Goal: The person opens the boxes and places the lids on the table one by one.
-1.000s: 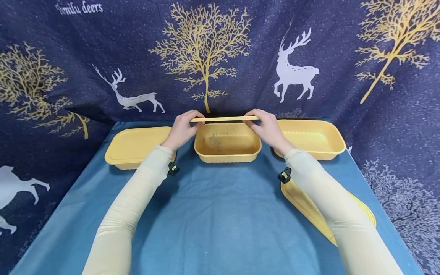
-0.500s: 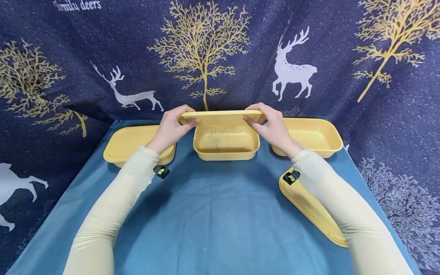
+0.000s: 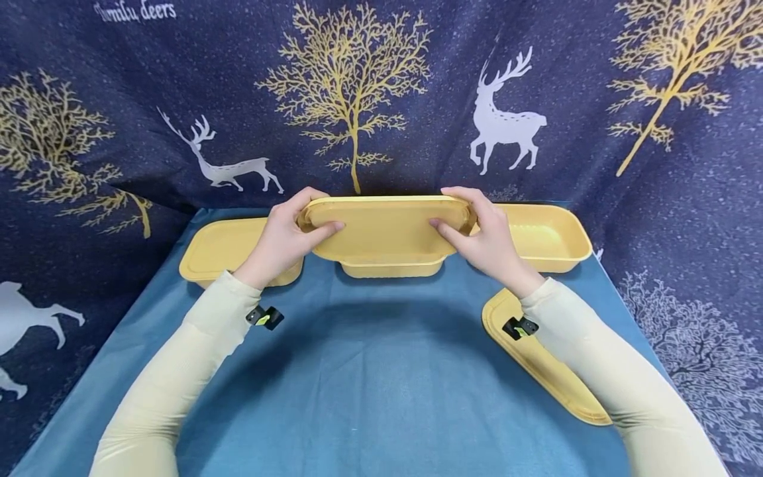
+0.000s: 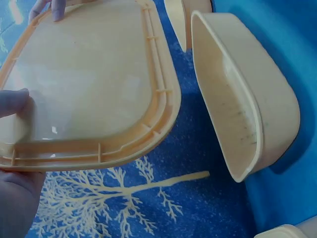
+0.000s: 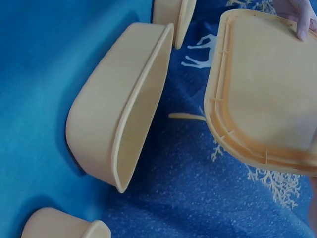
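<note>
A yellow plastic lid (image 3: 384, 228) is held up at both ends, tilted so its flat underside and ribbed rim (image 4: 161, 94) show. My left hand (image 3: 290, 228) pinches its left end, thumb on the underside and fingers behind. At the right end, my right hand (image 3: 485, 228) grips it the same way. Below and behind the lid stands an uncovered yellow box (image 3: 391, 270); in the head view the lid hides most of it. Both wrist views show a gap between the lid and this box (image 5: 111, 109). Dark specks mark its inner wall in the left wrist view.
At the left stands a yellow box with its lid on (image 3: 223, 248). An open yellow box (image 3: 548, 238) stands at the right. Another yellow lid (image 3: 542, 358) lies on the blue cloth (image 3: 369, 384), partly under the right forearm. A deer-patterned curtain (image 3: 429, 132) hangs behind.
The lid has turned from nearly edge-on to showing its broad underside, now covering most of the middle box from the head view. Both hands have moved apart and slightly nearer with it.
</note>
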{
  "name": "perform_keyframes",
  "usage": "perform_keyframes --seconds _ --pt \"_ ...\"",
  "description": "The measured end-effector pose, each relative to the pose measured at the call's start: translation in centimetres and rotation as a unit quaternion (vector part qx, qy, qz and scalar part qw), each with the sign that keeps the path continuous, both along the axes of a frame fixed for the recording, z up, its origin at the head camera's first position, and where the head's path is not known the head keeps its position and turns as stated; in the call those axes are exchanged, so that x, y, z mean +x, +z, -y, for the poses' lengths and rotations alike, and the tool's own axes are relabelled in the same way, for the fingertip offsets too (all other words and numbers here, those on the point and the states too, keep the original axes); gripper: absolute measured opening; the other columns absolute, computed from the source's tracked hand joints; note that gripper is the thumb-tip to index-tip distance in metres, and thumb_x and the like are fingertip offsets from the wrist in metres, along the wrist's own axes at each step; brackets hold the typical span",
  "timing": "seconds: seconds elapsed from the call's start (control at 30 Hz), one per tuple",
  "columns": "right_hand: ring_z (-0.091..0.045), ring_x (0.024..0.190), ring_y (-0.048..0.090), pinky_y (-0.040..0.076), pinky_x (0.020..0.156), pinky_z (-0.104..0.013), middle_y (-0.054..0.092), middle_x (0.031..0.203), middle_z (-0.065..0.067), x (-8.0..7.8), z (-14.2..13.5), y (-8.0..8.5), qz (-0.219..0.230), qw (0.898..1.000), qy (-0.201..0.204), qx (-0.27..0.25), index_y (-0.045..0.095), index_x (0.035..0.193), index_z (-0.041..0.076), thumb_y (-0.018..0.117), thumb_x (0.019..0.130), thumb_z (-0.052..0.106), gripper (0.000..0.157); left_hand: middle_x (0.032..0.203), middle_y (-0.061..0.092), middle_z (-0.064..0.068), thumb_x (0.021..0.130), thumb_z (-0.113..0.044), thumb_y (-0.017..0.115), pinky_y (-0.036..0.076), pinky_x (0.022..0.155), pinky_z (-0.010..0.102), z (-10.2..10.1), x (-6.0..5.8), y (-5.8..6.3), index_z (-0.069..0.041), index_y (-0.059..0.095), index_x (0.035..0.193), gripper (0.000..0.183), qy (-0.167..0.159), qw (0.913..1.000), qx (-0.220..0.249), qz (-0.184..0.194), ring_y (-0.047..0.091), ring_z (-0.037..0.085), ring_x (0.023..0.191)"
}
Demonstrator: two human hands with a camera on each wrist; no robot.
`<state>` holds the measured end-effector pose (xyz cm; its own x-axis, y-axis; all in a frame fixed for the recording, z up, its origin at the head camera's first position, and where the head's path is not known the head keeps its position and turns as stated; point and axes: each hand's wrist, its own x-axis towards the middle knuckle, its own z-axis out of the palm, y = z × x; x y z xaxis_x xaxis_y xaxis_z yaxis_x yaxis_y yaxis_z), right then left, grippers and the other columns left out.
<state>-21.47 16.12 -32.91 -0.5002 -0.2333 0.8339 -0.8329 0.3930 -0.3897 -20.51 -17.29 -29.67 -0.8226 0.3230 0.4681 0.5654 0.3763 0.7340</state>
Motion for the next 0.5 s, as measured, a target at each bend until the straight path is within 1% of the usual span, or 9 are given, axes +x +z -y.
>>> perform_keyframes --seconds 0.07,0.1,0.13,0.2,0.23,0.3,0.37,0.47,0.5 --pt "-0.009 0.056 0.032 0.03 0.055 -0.026 0.07 0.104 -0.008 0.5 0.0 -0.1 0.004 1.0 0.001 -0.003 0.062 0.128 0.007 0.085 0.078 -0.001 0.056 0.099 0.067 0.003 0.09 -0.018 0.079 0.052 0.065 0.025 0.1 0.6 -0.1 -0.013 0.065 0.117 0.031 0.004 1.0 -0.004 0.003 0.064 0.018 0.082" --pt "-0.009 0.055 0.03 0.028 0.055 -0.025 0.069 0.1 -0.008 0.8 0.0 -0.2 0.006 1.0 0.003 -0.005 0.062 0.128 0.008 0.086 0.076 -0.002 0.057 0.099 0.066 0.003 0.09 -0.019 0.08 0.051 0.065 0.026 0.1 1.0 -0.1 -0.013 0.065 0.117 0.031 0.007 0.9999 -0.007 0.003 0.063 0.018 0.081" --pt "-0.008 0.055 0.03 0.028 0.054 -0.025 0.067 0.093 -0.008 1.0 0.0 -0.2 0.008 1.0 0.005 -0.007 0.062 0.128 0.007 0.087 0.075 -0.003 0.059 0.098 0.066 0.003 0.09 -0.019 0.08 0.051 0.065 0.026 0.1 1.3 -0.2 -0.014 0.065 0.117 0.032 0.009 0.9999 -0.012 0.003 0.062 0.017 0.081" --pt "-0.008 0.058 0.036 0.03 0.054 -0.024 0.067 0.09 -0.008 1.4 0.0 -0.4 0.013 1.0 0.008 -0.011 0.063 0.127 0.007 0.088 0.072 -0.004 0.061 0.096 0.066 0.002 0.089 -0.021 0.08 0.048 0.064 0.026 0.1 1.9 -0.3 -0.015 0.065 0.117 0.032 0.016 0.9996 -0.023 0.004 0.059 0.018 0.079" --pt "-0.008 0.06 0.039 0.031 0.054 -0.024 0.067 0.091 -0.008 1.7 -0.1 -0.5 0.015 1.0 0.008 -0.012 0.064 0.126 0.006 0.088 0.071 -0.004 0.061 0.096 0.065 0.002 0.089 -0.022 0.08 0.047 0.064 0.027 0.2 2.2 -0.4 -0.015 0.065 0.117 0.032 0.018 0.9994 -0.03 0.005 0.058 0.018 0.078" --pt "-0.009 0.062 0.042 0.031 0.054 -0.025 0.07 0.099 -0.009 2.0 -0.2 -0.7 0.026 1.0 0.006 -0.011 0.066 0.126 0.006 0.089 0.071 -0.003 0.061 0.094 0.065 0.002 0.089 -0.023 0.08 0.045 0.062 0.028 0.2 2.5 -0.6 -0.016 0.066 0.117 0.032 0.02 0.999 -0.039 0.011 0.056 0.018 0.076" --pt "-0.011 0.068 0.049 0.034 0.055 -0.025 0.072 0.106 -0.009 2.4 -0.3 -1.1 0.045 0.999 0.004 -0.007 0.067 0.126 0.006 0.089 0.072 -0.001 0.059 0.093 0.066 0.002 0.088 -0.025 0.081 0.043 0.061 0.029 0.3 2.8 -0.9 -0.017 0.066 0.117 0.033 0.021 0.9986 -0.046 0.019 0.055 0.018 0.075" --pt "-0.012 0.07 0.054 0.036 0.057 -0.023 0.073 0.104 -0.007 2.8 -0.5 -1.7 0.08 0.997 -0.001 -0.002 0.067 0.126 0.008 0.09 0.072 0.001 0.059 0.095 0.066 0.002 0.087 -0.026 0.082 0.045 0.062 0.029 0.4 3.0 -1.6 -0.017 0.066 0.118 0.036 0.012 0.9979 -0.046 0.044 0.056 0.019 0.077" --pt "-0.013 0.074 0.057 0.039 0.058 -0.023 0.072 0.105 -0.007 3.0 -0.5 -2.0 0.093 0.996 0.002 0.0 0.067 0.127 0.009 0.089 0.073 0.001 0.059 0.097 0.066 0.002 0.087 -0.026 0.082 0.046 0.063 0.029 0.4 3.0 -1.8 -0.017 0.066 0.119 0.037 0.008 0.9976 -0.044 0.054 0.057 0.02 0.079"
